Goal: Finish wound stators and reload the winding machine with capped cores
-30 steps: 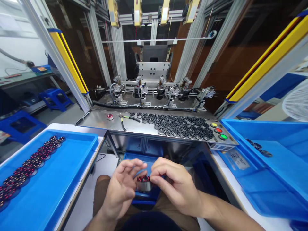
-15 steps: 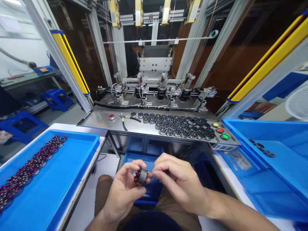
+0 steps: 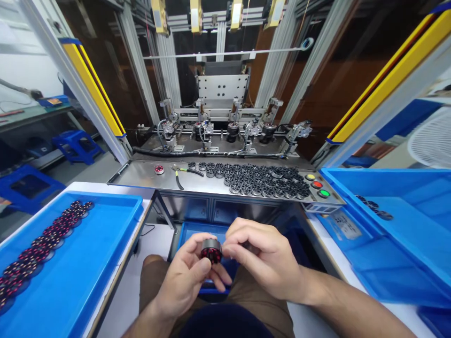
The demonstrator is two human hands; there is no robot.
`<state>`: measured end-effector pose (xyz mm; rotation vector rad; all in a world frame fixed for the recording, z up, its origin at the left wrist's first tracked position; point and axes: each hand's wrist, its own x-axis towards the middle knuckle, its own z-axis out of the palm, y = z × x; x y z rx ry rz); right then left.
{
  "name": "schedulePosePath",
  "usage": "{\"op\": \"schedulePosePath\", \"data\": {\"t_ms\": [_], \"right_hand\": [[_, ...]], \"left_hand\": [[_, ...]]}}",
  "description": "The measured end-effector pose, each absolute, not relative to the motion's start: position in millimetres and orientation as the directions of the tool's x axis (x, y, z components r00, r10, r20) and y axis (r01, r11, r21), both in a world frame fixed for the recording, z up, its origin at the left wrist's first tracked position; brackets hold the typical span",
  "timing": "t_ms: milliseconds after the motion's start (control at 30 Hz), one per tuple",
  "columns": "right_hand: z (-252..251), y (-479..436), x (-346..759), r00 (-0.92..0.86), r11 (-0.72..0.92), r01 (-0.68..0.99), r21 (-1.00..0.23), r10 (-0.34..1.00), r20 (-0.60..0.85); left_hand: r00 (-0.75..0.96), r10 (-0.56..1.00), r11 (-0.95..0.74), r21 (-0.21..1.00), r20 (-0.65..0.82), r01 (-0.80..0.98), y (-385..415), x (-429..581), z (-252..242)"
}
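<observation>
Between the thumb and fingers of my left hand (image 3: pixel 188 274) is a motor stator (image 3: pixel 212 250), a grey metal ring with dark slots and red windings facing me. My right hand (image 3: pixel 262 258) is beside it, thumb and forefinger pinched together close to the ring's right edge. Whatever the pinch holds is too small to make out. Both hands are above my lap, in front of the metal bench (image 3: pixel 141 176). On that bench lie many dark stators (image 3: pixel 260 180), cutters with green-and-black handles (image 3: pixel 186 171) and a single red-wound stator (image 3: pixel 159 169).
To the left, a blue tray (image 3: pixel 105 225) bears rows of red-wound stators (image 3: pixel 52 237). A blue bin (image 3: pixel 416 234) with several dark stators stands at right. Yellow, red and green buttons (image 3: pixel 317 185) sit at the bench's right end. Behind is a winding machine (image 3: pixel 221 89).
My left hand has turned the stator, so its red-wound face now points towards me and its lower fingers have spread. The right hand stays pinched beside it. The view has shifted slightly.
</observation>
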<state>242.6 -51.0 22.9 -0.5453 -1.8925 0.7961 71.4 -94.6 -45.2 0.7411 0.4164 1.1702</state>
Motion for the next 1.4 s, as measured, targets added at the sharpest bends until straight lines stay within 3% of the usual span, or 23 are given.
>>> {"op": "schedulePosePath", "data": {"t_ms": [100,200,267,367,433,667,833,900,1100,1267,1400], "right_hand": [[23.2,-51.3,239.8,-0.376,0.633,0.052,-0.772,0.729,0.572],[22.6,-50.5,237.5,-0.411,0.617,-0.026,-0.787,0.711,0.571],[21.6,-49.4,237.5,-0.454,0.626,-0.095,-0.774,0.664,0.593],[20.5,-47.5,240.2,-0.482,0.643,-0.127,-0.756,0.626,0.613],[20.2,-46.8,242.7,-0.478,0.657,-0.112,-0.746,0.622,0.62],[16.1,-47.8,245.4,-0.393,0.65,-0.002,-0.76,0.698,0.599],[13.4,-44.8,242.2,-0.373,0.655,-0.025,-0.755,0.695,0.615],[12.9,-42.8,241.2,-0.386,0.663,-0.054,-0.747,0.676,0.628],[9.5,-38.5,241.3,-0.411,0.674,-0.109,-0.73,0.638,0.651],[10.7,-45.0,238.5,-0.327,0.7,-0.019,-0.714,0.671,0.666],[8.2,-60.0,228.5,-0.219,0.501,0.002,-0.865,0.845,0.488]], "left_hand": [[0.131,0.978,-0.019,0.699,0.161,-0.715,-95.9,69.3,-40.9],[0.115,0.977,-0.025,0.634,0.178,-0.773,-89.9,68.1,-41.1],[0.316,0.945,0.19,0.637,0.088,-0.747,-84.7,68.7,-44.1],[0.721,0.693,0.575,0.61,-0.008,-0.545,-80.7,70.6,-50.4],[0.77,0.638,0.609,0.593,0.028,-0.526,-81.8,71.2,-52.8],[0.348,0.929,0.148,0.732,0.128,-0.665,-93.2,73.2,-47.4],[0.046,0.963,-0.188,0.78,0.267,-0.597,-91.0,75.7,-49.1],[0.019,0.96,-0.217,0.787,0.279,-0.577,-88.2,75.5,-50.8],[0.2,0.969,-0.021,0.851,0.147,-0.525,-86.7,74.8,-55.6],[-0.004,0.967,-0.225,0.85,0.253,-0.476,-86.1,73.8,-57.0],[-0.075,0.948,-0.312,0.858,0.309,-0.409,-80.3,68.8,-56.4]]}}
